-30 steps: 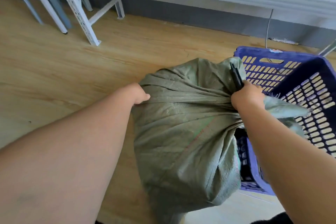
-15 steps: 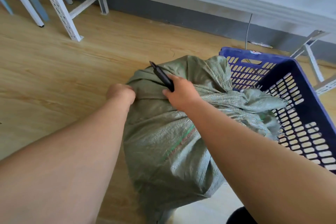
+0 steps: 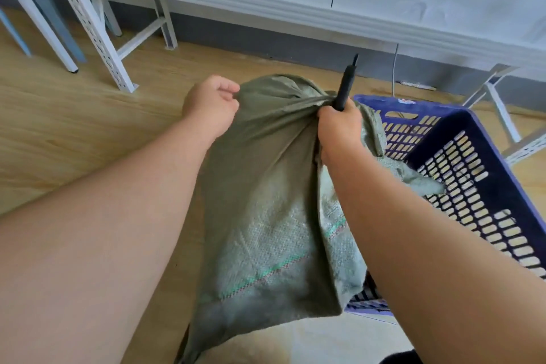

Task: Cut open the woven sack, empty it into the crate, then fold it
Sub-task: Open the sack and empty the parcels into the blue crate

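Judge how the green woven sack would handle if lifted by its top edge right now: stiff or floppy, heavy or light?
Probably floppy: the green woven sack bunches into folds where the left hand and right hand grip it. Likely light, since it hangs flat and slack. The black tool shares the right hand's grip, which may loosen it.

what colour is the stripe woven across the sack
Green and red, running across the olive-green sack; head view, near the lower part.

No legible text — none anywhere

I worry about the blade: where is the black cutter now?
In the head view, right of centre: the black cutter sticks up from the right hand, which also grips the sack, beside the blue crate.
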Action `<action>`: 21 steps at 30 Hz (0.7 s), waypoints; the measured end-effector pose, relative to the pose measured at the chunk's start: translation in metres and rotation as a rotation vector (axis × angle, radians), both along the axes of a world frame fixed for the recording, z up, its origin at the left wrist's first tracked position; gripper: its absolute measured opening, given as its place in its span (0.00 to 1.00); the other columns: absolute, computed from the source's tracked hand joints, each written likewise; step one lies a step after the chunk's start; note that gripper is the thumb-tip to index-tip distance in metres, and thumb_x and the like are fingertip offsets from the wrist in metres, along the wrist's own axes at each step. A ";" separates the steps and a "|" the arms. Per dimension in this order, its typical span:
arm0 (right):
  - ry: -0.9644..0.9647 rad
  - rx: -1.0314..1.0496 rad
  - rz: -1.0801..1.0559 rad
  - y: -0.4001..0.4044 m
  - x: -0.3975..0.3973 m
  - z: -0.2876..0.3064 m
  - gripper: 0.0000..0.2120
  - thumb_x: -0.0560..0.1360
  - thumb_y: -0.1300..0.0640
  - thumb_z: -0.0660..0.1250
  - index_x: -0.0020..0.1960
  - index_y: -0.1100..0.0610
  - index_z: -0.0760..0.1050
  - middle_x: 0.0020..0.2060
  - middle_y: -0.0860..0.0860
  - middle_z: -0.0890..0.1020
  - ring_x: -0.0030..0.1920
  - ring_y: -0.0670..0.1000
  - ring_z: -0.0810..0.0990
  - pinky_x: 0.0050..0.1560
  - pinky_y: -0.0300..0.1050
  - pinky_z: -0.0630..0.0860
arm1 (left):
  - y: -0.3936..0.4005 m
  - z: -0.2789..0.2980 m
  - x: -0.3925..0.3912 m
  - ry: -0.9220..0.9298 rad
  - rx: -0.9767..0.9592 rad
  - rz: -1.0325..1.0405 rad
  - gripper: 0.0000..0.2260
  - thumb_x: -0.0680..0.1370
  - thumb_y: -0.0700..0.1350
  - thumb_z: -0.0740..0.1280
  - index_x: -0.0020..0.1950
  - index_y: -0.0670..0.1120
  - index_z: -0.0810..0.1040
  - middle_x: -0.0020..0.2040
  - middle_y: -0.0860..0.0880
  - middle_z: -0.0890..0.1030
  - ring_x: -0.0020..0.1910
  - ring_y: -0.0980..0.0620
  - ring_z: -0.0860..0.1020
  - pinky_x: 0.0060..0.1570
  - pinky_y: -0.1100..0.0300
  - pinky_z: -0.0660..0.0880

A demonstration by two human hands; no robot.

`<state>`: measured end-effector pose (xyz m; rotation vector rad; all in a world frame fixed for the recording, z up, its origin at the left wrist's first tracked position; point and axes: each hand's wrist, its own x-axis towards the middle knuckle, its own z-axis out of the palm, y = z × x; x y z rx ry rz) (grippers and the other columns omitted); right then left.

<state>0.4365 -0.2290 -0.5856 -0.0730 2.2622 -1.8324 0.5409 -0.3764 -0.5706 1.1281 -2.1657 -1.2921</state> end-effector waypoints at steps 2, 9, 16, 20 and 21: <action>-0.043 -0.052 -0.069 0.002 -0.011 0.008 0.08 0.75 0.65 0.58 0.43 0.53 0.71 0.34 0.50 0.73 0.34 0.50 0.70 0.36 0.43 0.68 | -0.012 -0.003 0.001 -0.293 -0.127 -0.075 0.24 0.78 0.32 0.59 0.68 0.54 0.73 0.67 0.50 0.74 0.61 0.48 0.75 0.55 0.57 0.73; -0.186 -0.151 -0.191 0.007 -0.030 -0.003 0.09 0.75 0.66 0.59 0.40 0.53 0.69 0.31 0.50 0.68 0.29 0.49 0.64 0.31 0.41 0.62 | -0.029 -0.026 -0.016 -0.684 0.028 -0.039 0.21 0.84 0.41 0.54 0.77 0.38 0.59 0.75 0.38 0.63 0.66 0.39 0.69 0.68 0.48 0.64; -0.253 -0.165 -0.297 0.015 -0.041 -0.009 0.10 0.72 0.67 0.61 0.40 0.53 0.73 0.34 0.51 0.73 0.38 0.51 0.70 0.42 0.45 0.68 | -0.015 -0.071 -0.018 -0.517 0.689 0.194 0.31 0.80 0.65 0.51 0.73 0.44 0.67 0.71 0.47 0.70 0.67 0.46 0.71 0.62 0.52 0.71; -0.276 -0.127 -0.310 0.025 -0.051 0.002 0.10 0.73 0.66 0.61 0.45 0.53 0.75 0.36 0.50 0.76 0.40 0.51 0.73 0.44 0.45 0.72 | -0.004 -0.055 -0.019 -0.344 0.902 0.324 0.27 0.80 0.62 0.57 0.68 0.43 0.73 0.63 0.49 0.76 0.63 0.50 0.76 0.54 0.59 0.73; -0.261 -0.089 -0.287 0.027 -0.052 0.006 0.10 0.73 0.66 0.61 0.46 0.52 0.75 0.37 0.50 0.77 0.40 0.51 0.74 0.45 0.45 0.73 | -0.001 -0.047 -0.018 -0.283 0.944 0.353 0.23 0.81 0.58 0.57 0.66 0.43 0.74 0.62 0.48 0.77 0.57 0.49 0.78 0.49 0.60 0.74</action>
